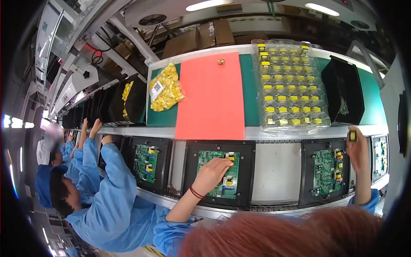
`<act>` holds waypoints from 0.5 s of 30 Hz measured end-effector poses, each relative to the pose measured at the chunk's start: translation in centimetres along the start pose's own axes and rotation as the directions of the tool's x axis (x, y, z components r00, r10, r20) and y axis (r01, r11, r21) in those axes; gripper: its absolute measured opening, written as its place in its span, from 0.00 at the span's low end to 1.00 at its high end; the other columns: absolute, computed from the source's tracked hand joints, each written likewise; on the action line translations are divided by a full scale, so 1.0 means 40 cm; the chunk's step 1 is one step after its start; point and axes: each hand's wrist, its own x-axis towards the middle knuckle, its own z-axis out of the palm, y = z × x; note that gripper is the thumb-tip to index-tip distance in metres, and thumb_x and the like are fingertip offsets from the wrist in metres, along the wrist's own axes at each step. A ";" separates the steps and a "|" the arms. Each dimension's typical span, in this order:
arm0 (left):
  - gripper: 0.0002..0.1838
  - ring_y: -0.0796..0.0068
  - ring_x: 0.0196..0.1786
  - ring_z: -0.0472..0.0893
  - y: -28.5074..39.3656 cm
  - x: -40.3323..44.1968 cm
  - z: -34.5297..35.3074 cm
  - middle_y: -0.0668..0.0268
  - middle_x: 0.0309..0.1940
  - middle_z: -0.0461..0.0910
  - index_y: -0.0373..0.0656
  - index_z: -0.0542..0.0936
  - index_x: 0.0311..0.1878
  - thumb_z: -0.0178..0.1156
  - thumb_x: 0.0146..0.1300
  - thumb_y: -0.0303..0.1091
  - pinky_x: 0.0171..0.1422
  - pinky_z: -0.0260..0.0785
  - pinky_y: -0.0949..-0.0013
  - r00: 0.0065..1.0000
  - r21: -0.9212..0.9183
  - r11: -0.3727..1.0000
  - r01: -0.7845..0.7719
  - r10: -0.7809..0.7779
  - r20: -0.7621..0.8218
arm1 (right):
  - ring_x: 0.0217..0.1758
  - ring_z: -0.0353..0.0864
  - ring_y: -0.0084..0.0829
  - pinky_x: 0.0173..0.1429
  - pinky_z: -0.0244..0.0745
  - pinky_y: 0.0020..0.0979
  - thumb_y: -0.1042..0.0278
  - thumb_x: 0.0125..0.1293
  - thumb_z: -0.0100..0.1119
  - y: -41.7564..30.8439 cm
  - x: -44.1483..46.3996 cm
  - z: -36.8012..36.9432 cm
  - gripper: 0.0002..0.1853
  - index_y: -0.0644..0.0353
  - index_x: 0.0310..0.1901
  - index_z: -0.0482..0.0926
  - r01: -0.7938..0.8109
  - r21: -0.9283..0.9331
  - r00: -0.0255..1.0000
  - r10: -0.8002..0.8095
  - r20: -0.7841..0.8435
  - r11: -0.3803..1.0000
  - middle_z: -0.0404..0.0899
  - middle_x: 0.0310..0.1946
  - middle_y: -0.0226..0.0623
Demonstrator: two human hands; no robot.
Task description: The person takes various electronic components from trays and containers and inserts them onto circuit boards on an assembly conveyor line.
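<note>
My left hand (209,176) is over the middle green circuit board (206,159), its fingers bunched on a small yellow-topped transformer (231,158) near the board's upper right. The fingertips partly cover that part. Lower on the same board sits another yellow-topped component (229,183). On the right, my right hand (358,150) is raised beside a second circuit board (323,169), with a yellow-and-black transformer (353,136) pinched in its fingers. Both boards lie in black carrier frames on the line.
A clear plastic tray (256,85) holds rows of yellow-topped transformers. Left of it lie a pink sheet (209,98) and a bag of yellow parts (168,91). A black bin (342,85) stands right. At left, co-workers in blue sleeves (113,167) reach towards the line.
</note>
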 end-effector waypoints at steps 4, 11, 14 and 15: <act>0.06 0.66 0.36 0.80 0.006 0.026 0.019 0.65 0.33 0.79 0.41 0.80 0.35 0.63 0.53 0.27 0.39 0.75 0.68 0.996 0.043 0.995 -0.087 0.087 -0.009 | 0.21 0.69 0.18 0.22 0.64 0.17 0.58 0.67 0.52 0.037 -0.149 -0.089 0.18 0.62 0.52 0.72 -0.053 -0.139 0.992 0.036 -0.123 0.989 0.73 0.33 0.30; 0.06 0.67 0.34 0.79 0.020 0.043 0.013 0.65 0.30 0.79 0.41 0.80 0.32 0.65 0.50 0.28 0.39 0.73 0.68 0.987 0.127 0.979 -0.158 0.156 0.027 | 0.29 0.71 0.14 0.33 0.69 0.18 0.75 0.57 0.58 0.086 -0.281 -0.203 0.17 0.62 0.50 0.73 -0.105 -0.409 0.986 0.041 -0.164 0.907 0.73 0.30 0.25; 0.06 0.67 0.34 0.79 0.022 0.040 0.012 0.65 0.30 0.79 0.41 0.80 0.31 0.66 0.50 0.28 0.38 0.73 0.68 0.991 0.136 0.982 -0.130 0.126 0.034 | 0.27 0.66 0.12 0.31 0.61 0.15 0.84 0.50 0.59 0.089 -0.310 -0.213 0.18 0.62 0.44 0.73 -0.179 -0.542 0.981 0.106 -0.164 0.821 0.69 0.25 0.21; 0.06 0.67 0.34 0.79 0.011 0.033 0.020 0.65 0.30 0.79 0.41 0.79 0.31 0.66 0.49 0.28 0.38 0.72 0.68 0.991 0.144 0.980 -0.136 0.131 0.040 | 0.26 0.65 0.12 0.31 0.61 0.15 0.84 0.50 0.59 0.099 -0.316 -0.219 0.17 0.62 0.44 0.73 -0.193 -0.591 0.978 0.106 -0.179 0.783 0.68 0.24 0.21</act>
